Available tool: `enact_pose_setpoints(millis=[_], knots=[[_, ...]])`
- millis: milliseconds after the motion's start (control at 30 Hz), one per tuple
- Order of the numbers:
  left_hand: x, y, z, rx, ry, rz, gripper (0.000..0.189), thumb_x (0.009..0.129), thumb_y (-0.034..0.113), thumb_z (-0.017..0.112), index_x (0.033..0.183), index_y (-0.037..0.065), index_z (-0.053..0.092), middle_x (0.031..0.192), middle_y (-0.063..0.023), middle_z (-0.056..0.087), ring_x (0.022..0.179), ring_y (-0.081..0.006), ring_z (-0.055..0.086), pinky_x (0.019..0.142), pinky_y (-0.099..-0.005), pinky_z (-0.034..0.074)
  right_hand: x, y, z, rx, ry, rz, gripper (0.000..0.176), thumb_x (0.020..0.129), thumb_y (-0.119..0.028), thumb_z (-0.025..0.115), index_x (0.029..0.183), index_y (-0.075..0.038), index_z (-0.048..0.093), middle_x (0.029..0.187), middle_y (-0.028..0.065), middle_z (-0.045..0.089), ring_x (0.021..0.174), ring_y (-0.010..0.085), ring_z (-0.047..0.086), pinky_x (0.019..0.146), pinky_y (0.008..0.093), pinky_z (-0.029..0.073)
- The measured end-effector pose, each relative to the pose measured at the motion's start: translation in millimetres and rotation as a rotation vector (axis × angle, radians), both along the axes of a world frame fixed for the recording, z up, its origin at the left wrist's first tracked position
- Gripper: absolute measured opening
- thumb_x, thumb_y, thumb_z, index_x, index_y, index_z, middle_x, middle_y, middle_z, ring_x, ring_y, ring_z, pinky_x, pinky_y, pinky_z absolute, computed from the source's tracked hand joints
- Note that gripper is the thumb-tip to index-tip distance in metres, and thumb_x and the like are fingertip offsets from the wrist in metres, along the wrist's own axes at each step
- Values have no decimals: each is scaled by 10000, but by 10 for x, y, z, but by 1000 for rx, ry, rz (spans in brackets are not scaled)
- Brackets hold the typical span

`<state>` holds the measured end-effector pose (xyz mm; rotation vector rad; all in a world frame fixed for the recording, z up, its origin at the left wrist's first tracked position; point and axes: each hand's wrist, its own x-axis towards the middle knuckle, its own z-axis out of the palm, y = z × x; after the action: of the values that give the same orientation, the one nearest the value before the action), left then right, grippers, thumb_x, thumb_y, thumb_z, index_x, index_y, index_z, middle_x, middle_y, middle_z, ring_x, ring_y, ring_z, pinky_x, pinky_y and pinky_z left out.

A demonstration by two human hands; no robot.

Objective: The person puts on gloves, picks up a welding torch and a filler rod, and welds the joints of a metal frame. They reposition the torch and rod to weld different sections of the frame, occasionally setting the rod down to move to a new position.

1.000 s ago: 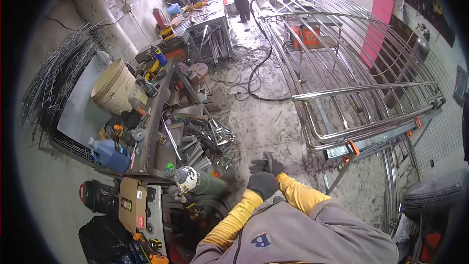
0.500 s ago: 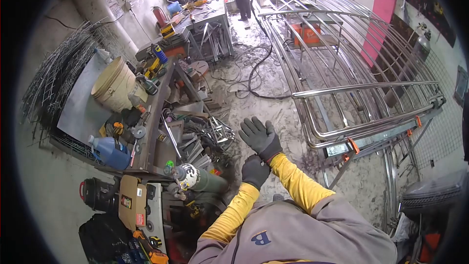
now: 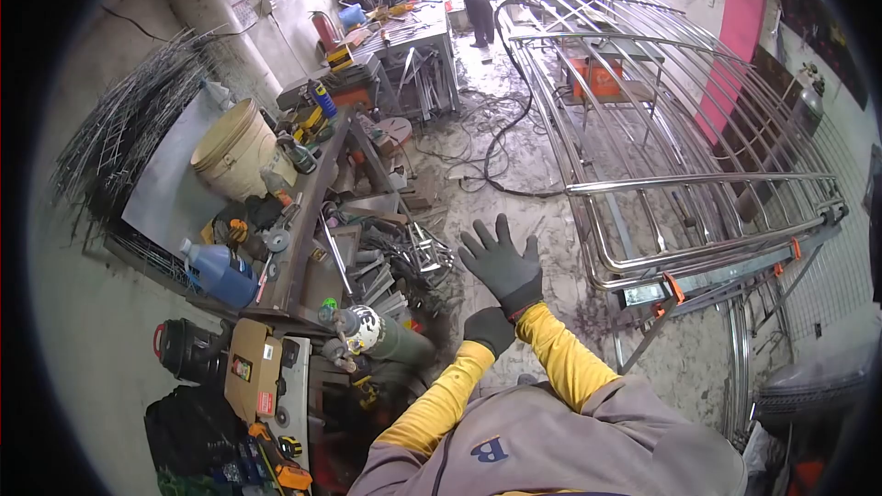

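Both of my hands wear dark grey work gloves below yellow sleeves. My right hand (image 3: 504, 264) is held up in front of me, open, with its fingers spread and nothing in it. My left hand (image 3: 490, 331) is closed at the right wrist, gripping the cuff of the right glove (image 3: 525, 301). The left fingertips are partly hidden there. To the left of my hands lies a pile of metal offcuts (image 3: 418, 253), and a green gas cylinder (image 3: 400, 340) with a white top lies below it.
At right, a large tubular metal frame (image 3: 707, 182) rests on supports with orange clamps (image 3: 673, 288). A cluttered workbench (image 3: 303, 248) holds a bucket (image 3: 234, 152) and a blue jug (image 3: 220, 271). A black cable (image 3: 491, 152) crosses the floor. A person (image 3: 476, 5) bends over a far table.
The view has shifted, so the room sits farther right and lower. My right hand's fingers are spread wider and point more upward. My left hand stays at the right wrist.
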<state>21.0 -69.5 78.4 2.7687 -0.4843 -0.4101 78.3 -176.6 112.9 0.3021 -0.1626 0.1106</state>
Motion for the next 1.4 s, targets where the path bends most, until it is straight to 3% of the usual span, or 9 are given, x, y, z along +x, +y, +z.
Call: enact_pose_setpoints(millis=[267, 567, 733, 900, 1167, 1300, 1333, 1367, 1400], knots=[[71, -56, -162, 78, 184, -465, 370, 872, 347, 570, 979, 64, 783, 1049, -240, 736, 1007, -418, 706, 899, -497, 547, -37, -222, -197, -99, -39, -33, 612, 1004, -610, 437, 1437, -198, 566, 1606, 149, 405, 1512, 393, 268, 1248, 625, 137], [-165, -35, 226, 3, 266, -345, 386, 874, 368, 576, 928, 38, 769, 997, -252, 736, 963, -432, 705, 861, -522, 546, -191, -193, -285, -185, 225, 8, 761, 939, -709, 499, 1431, -131, 559, 1563, 171, 455, 1433, 438, 391, 1169, 655, 281], [-270, 67, 154, -85, 97, -454, 266, 884, 289, 585, 926, 104, 771, 873, -174, 751, 810, -380, 726, 721, -510, 555, 32, -538, -1243, -89, 157, 245, 561, 976, -444, 576, 1336, -20, 649, 1370, 140, 665, 1309, 343, 566, 1157, 532, 353], [-317, 258, 241, 44, 108, -379, 289, 849, 277, 608, 991, 123, 807, 909, -149, 780, 851, -357, 750, 757, -497, 560, -37, 136, -709, -437, 166, 329, 822, 879, -640, 647, 1485, -98, 528, 1570, 186, 471, 1472, 417, 385, 1242, 660, 217], [-604, 1364, 18, -222, 252, 35, 485, 874, 343, 587, 1293, 131, 707, 1231, -167, 724, 1141, -365, 686, 985, -461, 534, 239, 523, -1854, -649, 556, 479, 651, 998, -581, 491, 1378, -73, 636, 1373, 151, 662, 1302, 360, 583, 1068, 570, 445], [-816, 3160, 338, -402, -136, 509, 228, 884, 223, 637, 899, 14, 727, 879, -201, 725, 840, -375, 710, 779, -443, 567, 49, 158, -1863, -1370, 498, 504, 559, 1043, -510, 442, 1294, -78, 694, 1312, 117, 709, 1186, 275, 663, 957, 433, 482], [-917, 3718, 82, 247, -486, 305, 219, 925, 238, 588, 927, 68, 725, 923, -211, 722, 859, -406, 704, 781, -457, 567, -104, -7, -1952, -1614, 433, 499, 538, 1048, -485, 444, 1279, -75, 703, 1252, 105, 736, 1131, 255, 685, 951, 420, 479], [-1041, 4211, 63, -460, -478, 1009, 206, 909, 193, 616, 934, 20, 725, 862, -181, 728, 845, -332, 724, 774, -422, 565, -254, -200, -2140, -1859, 354, 488, 517, 1052, -460, 445, 1265, -72, 712, 1192, 93, 762, 1076, 234, 707, 945, 407, 475], [-1155, 4490, 423, -437, -533, 1308, 203, 911, 173, 609, 991, 20, 717, 896, -179, 737, 856, -339, 726, 788, -429, 566, -410, -488, -2388, -2018, 217, 555, 468, 1056, -405, 456, 1223, -66, 731, 1115, 80, 786, 1007, 212, 727, 897, 384, 480]])
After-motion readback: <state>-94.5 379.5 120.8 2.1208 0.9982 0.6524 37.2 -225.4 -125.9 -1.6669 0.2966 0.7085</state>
